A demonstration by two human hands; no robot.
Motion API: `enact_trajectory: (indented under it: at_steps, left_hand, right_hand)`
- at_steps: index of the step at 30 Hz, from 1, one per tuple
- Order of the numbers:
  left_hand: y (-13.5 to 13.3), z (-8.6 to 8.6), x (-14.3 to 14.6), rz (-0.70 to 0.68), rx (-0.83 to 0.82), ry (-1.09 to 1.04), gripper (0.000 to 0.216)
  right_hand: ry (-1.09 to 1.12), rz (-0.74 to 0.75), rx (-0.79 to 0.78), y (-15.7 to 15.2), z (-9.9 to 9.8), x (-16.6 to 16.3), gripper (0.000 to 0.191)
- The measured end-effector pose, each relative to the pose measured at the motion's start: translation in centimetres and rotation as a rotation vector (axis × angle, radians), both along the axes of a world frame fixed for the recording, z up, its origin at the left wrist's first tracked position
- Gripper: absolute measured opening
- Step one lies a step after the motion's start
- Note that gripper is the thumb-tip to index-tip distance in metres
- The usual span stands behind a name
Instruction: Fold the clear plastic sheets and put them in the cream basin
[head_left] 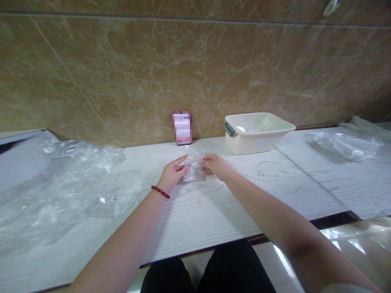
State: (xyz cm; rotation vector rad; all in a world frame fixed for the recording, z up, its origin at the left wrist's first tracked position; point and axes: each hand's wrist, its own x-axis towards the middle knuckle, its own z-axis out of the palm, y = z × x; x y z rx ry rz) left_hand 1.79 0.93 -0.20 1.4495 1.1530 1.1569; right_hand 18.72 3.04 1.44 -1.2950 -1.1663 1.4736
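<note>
A small clear plastic bag [194, 175] is held upright or slightly tilted over the white wood-grain table [201, 219], between my two hands. My left hand [173, 174], with a red bead bracelet [160, 191] at the wrist, pinches the bag's left side between thumb and fingers. On the opposite side, my right hand [215, 166] grips the bag's right edge with its fingertips. Whether anything lies inside the bag cannot be made out.
A phone [182, 128] leans against the marble-patterned wall [137, 81]. Right of it stands a cream plastic bin [253, 142] with a grey handle. Many clear plastic bags [76, 187] spread over the table's left side; more clear plastic [345, 145] lies far right.
</note>
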Motion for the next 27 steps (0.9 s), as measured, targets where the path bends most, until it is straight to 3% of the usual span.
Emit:
enact_trajectory:
  at_steps: [10, 15, 20, 27]
  left_hand:
    - [0.4, 0.2, -0.2, 0.002, -0.003, -0.075, 0.067]
    - [0.6, -0.1, -0.4, -0.028, -0.005, -0.116, 0.062]
    - [0.6, -0.2, -0.5, -0.037, -0.018, -0.15, 0.059]
    - [0.5, 0.1, -0.4, -0.025, -0.053, -0.132, 0.055]
  right_hand:
    - [-0.108, -0.04, 0.147, 1.1, 0.0, 0.9, 0.014]
    - [-0.227, -0.027, 0.135, 1.1, 1.7, 1.6, 0.015]
    - [-0.397, 0.038, 0.158, 2.0, 6.3, 4.9, 0.014]
    - [-0.573, -0.177, 0.249, 6.5, 15.9, 13.7, 0.015]
